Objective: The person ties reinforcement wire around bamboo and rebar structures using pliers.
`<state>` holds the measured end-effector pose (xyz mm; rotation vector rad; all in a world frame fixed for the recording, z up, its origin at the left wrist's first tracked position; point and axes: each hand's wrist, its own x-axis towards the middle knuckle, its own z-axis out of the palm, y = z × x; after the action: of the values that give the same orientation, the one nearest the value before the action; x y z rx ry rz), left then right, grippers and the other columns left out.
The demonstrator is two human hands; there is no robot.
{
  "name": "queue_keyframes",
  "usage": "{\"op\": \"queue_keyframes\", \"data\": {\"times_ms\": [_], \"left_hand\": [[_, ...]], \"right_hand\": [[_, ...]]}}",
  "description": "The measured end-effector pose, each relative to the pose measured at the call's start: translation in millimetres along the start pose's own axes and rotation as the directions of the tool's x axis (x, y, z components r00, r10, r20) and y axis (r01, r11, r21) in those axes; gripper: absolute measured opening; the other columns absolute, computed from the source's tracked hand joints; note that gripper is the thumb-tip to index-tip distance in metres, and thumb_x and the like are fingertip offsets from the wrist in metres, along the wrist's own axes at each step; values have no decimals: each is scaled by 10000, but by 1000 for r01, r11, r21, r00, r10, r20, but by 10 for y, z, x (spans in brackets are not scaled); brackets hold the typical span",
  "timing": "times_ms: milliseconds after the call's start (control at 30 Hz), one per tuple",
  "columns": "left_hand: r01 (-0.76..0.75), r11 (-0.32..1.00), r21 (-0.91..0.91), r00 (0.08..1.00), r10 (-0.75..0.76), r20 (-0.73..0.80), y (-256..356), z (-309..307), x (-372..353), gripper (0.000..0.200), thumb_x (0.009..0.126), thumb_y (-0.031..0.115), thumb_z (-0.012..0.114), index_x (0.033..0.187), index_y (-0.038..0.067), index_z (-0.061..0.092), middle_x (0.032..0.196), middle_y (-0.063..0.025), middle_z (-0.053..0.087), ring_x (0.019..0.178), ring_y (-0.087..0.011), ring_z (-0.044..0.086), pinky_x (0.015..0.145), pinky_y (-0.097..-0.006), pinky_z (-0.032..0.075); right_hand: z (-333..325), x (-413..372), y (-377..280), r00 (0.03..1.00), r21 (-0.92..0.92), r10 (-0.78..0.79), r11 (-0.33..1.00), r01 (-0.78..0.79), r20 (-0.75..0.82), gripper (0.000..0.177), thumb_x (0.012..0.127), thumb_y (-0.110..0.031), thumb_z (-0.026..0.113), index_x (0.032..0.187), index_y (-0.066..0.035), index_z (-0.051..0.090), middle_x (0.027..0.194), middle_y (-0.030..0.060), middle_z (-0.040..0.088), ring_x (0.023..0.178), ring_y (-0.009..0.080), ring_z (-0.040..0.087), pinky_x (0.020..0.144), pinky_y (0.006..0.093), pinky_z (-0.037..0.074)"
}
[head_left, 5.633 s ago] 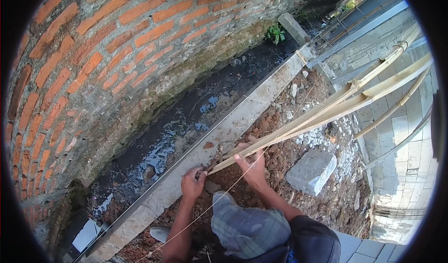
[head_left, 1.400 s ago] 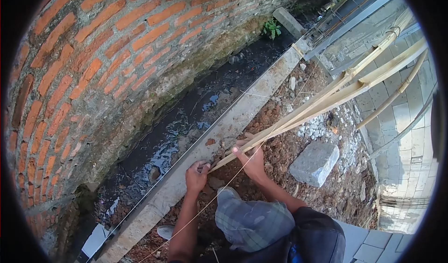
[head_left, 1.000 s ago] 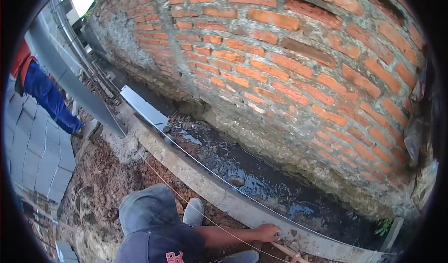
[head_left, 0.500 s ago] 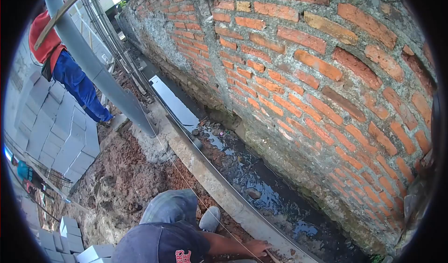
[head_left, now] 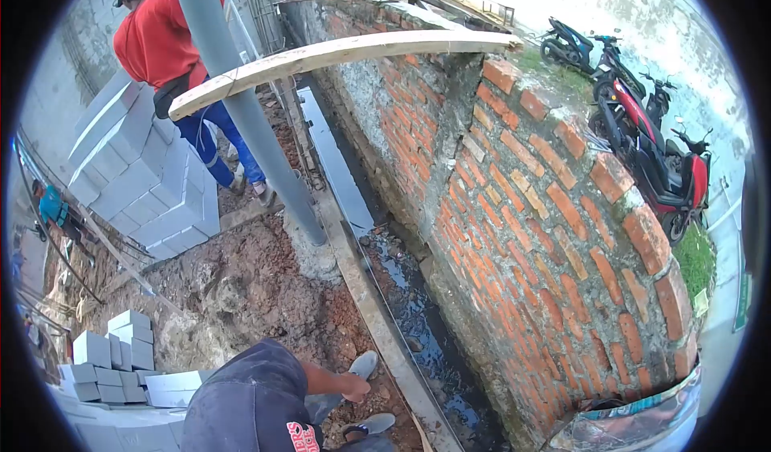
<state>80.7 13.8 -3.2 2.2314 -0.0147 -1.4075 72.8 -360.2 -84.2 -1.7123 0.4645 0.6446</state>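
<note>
Neither of my hands is in view. Below me a person in a dark shirt (head_left: pixel 233 404) crouches on the soil beside a narrow concrete beam (head_left: pixel 377 321). That person's bare hand (head_left: pixel 354 386) is near a grey shoe (head_left: pixel 365 364); whether it holds anything is too small to tell. A thin string or edge line runs along the beam. A grey round post (head_left: pixel 249 139) rises from a rough concrete footing, and a long wooden plank (head_left: pixel 361 48) crosses in front of it.
A brick wall (head_left: pixel 514 219) borders a wet drainage ditch (head_left: pixel 345 175) on the right. Pale block stacks (head_left: pixel 152 187) and more blocks (head_left: pixel 120 348) lie left. A person in red (head_left: pixel 161 38) stands behind the post. Parked motorbikes (head_left: pixel 654 151) are beyond the wall; another worker (head_left: pixel 55 207) is far left.
My view has tilted upward, bringing the whole plank, the wall top and the motorbikes into sight. The crouching person's hand has come off the beam and is now near the shoe.
</note>
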Motion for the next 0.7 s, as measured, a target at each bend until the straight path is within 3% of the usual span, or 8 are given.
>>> {"op": "queue_keyframes", "data": {"times_ms": [133,200,333,367,433,533,633,700], "left_hand": [[236,968,-88,956,-248,-156,-361,-244,-294,325,813,278,591,1053,75,674,1046,-167,669,979,-360,643,784,-476,529],[237,946,-220,898,-300,-323,-279,-483,-908,330,803,295,600,1042,86,689,1043,-170,676,966,-354,651,770,-469,537],[233,795,-561,788,-492,-369,-96,-72,-1500,372,783,296,602,1083,90,678,1081,-170,669,1007,-339,643,832,-442,524],[200,751,-629,728,-543,-417,20,71,-1688,395,786,332,615,1094,92,677,1089,-177,665,1028,-344,633,852,-430,518],[127,694,-709,719,-557,-417,86,602,-1735,429,789,385,622,1103,97,675,1100,-174,663,1043,-344,626,871,-425,510],[49,613,-788,658,-614,-436,258,1359,-2000,528,791,514,622,1139,120,668,1136,-161,655,1074,-338,613,907,-425,488],[128,489,-863,517,-775,-363,523,2027,-2570,522,792,519,618,1133,127,673,1109,-159,666,1060,-337,619,896,-424,490],[39,226,-973,471,-863,-181,563,2335,-2954,479,794,502,617,1062,114,703,1046,-174,680,1031,-336,631,882,-419,495]], "right_hand": [[-409,103,-820,995,-137,-60,988,71,82,401,898,-308,639,1193,-47,569,925,79,636,817,227,620,741,432,535],[-607,16,-1028,991,-196,-61,977,83,117,390,899,-311,638,1182,-49,581,915,75,639,806,225,622,735,433,538],[-1110,-439,-1138,990,-276,-21,959,58,138,374,901,-315,636,1165,-52,598,900,68,644,788,221,624,726,435,541],[-1119,-518,-1339,989,-151,4,988,19,149,309,898,-290,641,1085,-44,624,859,65,644,747,209,618,654,398,533],[-1299,-779,-1410,986,-37,31,999,-25,164,254,896,-266,647,1004,-36,649,818,61,643,705,196,612,582,361,526],[-1577,-700,-1282,996,-240,14,971,8,89,193,879,-235,666,910,-45,668,763,48,622,633,166,564,528,329,470],[-1559,-829,-1520,983,-384,122,921,-61,136,246,901,-248,638,1007,-25,633,824,91,632,677,206,590,562,350,484],[-1512,-816,-1712,966,-507,204,856,-96,160,290,916,-256,619,1072,-12,610,864,119,639,707,232,608,584,363,494]]}}
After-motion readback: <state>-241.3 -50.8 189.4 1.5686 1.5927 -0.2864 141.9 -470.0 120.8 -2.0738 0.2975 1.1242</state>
